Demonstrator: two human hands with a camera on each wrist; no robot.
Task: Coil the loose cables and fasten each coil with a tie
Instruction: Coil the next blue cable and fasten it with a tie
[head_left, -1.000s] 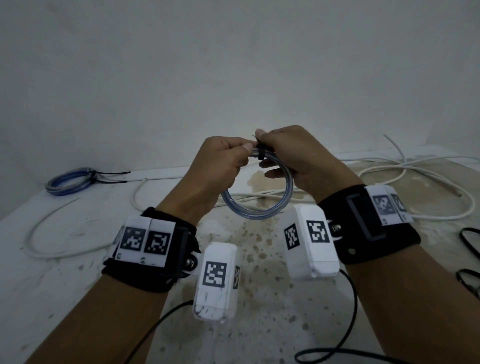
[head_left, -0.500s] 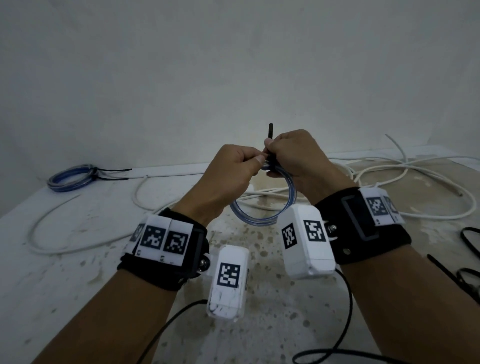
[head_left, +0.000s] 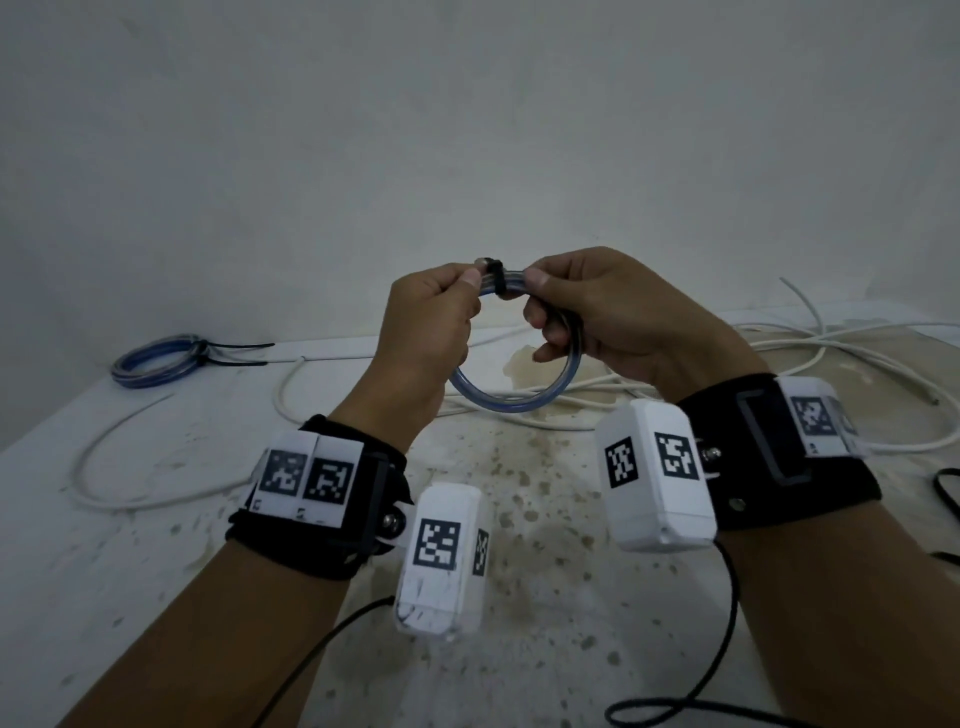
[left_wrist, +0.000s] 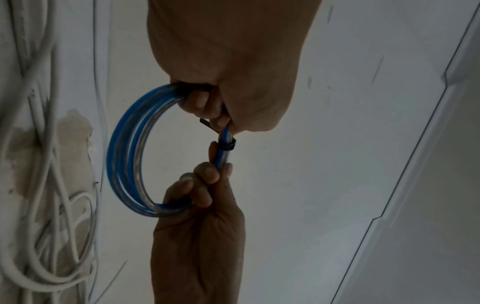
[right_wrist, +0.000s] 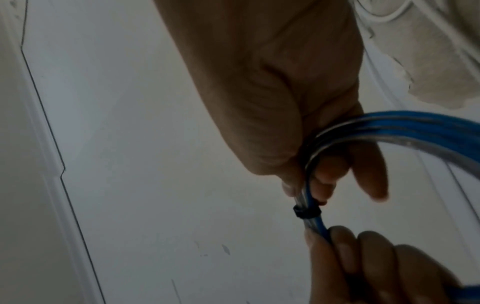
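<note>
Blue-and-clear cable coil (head_left: 511, 400) held above the tabletop (head_left: 130, 545), black tie (head_left: 498, 278) wrapped around its top, pinched on either side by left hand (head_left: 431, 332) and right hand (head_left: 608, 317), fingers curled, second tied coil (head_left: 156, 361) at far left edge, loose white cables (head_left: 779, 364) behind.

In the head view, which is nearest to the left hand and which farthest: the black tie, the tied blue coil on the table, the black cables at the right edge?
From the left hand:
1. Black tie, at its fingertips, around the held coil.
2. Tied blue coil, far left on the table.
3. Black cables, at the right edge.
</note>
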